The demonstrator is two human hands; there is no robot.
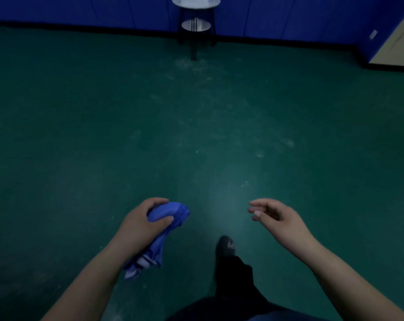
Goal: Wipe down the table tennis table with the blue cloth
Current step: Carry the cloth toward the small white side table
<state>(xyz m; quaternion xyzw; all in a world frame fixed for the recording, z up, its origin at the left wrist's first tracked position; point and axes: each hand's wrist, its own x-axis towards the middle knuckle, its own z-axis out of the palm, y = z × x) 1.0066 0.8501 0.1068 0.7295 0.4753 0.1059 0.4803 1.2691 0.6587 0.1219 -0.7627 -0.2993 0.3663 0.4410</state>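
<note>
The left hand has its fingers and thumb curled round the blue cloth, which is bunched in the grip, with a striped end hanging down below the wrist. The cloth is off any surface, carried over the green floor. To the right of it, one dark shoe and trouser leg are stepped forward. Further right, the right hand holds nothing, its fingers loosely extended and slightly bent.

The table tennis table is not in view, so no wiping is under way; this looks like the carrying step, the person walking with the cloth in hand. Ahead, against the blue wall, stands only a small round side table. The next move likely calls for reaching the table tennis table, then spreading the cloth flat before pressing it to the top.
</note>
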